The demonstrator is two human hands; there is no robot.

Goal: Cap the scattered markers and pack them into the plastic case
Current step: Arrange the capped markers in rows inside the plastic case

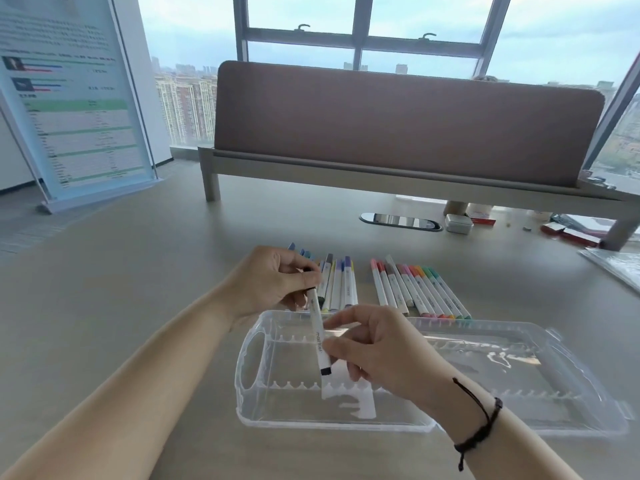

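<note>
- Slim white marker (319,332) with black ends, pinched at top by left hand (273,282), at lower barrel by right hand (377,344).
- Beneath both hands: clear, ridged plastic case (408,424), lying open on smooth grey surface (138,271).
- Beyond hands: two rows of pastel-capped markers, left row (337,284) partly hidden, right row (419,292) roughly ten.

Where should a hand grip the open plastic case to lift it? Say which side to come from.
Grip the plastic case by the cut-out handle on its left end, coming from the left; that slot lets fingers hook through, and both hands and the marker occupy the middle.
</note>
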